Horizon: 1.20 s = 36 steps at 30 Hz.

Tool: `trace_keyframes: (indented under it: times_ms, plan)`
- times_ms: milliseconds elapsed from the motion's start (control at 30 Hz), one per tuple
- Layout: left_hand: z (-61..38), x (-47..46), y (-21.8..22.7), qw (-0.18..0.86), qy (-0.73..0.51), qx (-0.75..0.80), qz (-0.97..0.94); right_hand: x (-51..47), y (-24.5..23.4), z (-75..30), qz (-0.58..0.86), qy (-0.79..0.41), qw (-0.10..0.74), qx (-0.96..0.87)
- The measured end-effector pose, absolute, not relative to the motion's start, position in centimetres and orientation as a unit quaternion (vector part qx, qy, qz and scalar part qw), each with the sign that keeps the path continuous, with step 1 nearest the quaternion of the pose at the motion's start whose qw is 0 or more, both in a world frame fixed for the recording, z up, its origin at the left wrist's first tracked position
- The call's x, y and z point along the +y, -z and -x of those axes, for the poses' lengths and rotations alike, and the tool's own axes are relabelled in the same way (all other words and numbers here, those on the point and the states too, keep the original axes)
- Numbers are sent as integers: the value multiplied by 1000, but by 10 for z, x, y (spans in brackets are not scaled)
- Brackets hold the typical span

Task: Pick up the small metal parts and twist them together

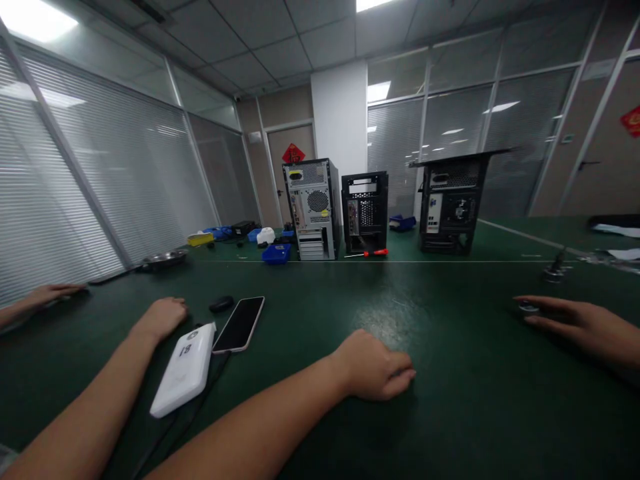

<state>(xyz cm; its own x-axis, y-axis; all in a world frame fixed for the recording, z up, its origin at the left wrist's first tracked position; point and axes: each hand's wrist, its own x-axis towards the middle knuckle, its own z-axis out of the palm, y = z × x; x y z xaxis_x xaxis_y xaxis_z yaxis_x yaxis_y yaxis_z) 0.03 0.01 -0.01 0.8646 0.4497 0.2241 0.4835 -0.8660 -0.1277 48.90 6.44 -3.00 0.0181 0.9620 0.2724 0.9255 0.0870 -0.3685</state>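
Both forearms low; left hand point(163, 319) loosely fisted, right hand point(376, 368) curled, grasping nothing. White power bank point(184, 369) cabled to phone point(239, 324) — left elbow could snag cable.

white power bank point(184, 369) label with digits, seemingly "19", otherwise nothing legible

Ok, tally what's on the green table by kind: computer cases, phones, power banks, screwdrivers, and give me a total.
Computer cases: 3, one silver, two black
Phones: 1, by the left hand
Power banks: 1
Screwdrivers: 1
Total: 6
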Motion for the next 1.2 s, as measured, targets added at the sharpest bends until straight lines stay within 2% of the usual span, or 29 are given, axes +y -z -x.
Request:
trace_keyframes:
  times_ms: [100,333,667,900,1200]
  plan:
    - [0,-1,-2,89,91,-243,962,66,33,-480,649,-78,210,-727]
    - [0,-2,-4,76,86,-248,962,43,6,-401,561,-43,187,-805]
    - [1,0,-4,63,92,-291,950,-29,-11,-246,312,73,213,-923]
    - [1,-2,-5,75,87,-290,950,-38,-6,-237,297,147,215,-919]
    - [1,-4,-7,97,91,-284,949,-37,-3,-235,293,141,228,-918]
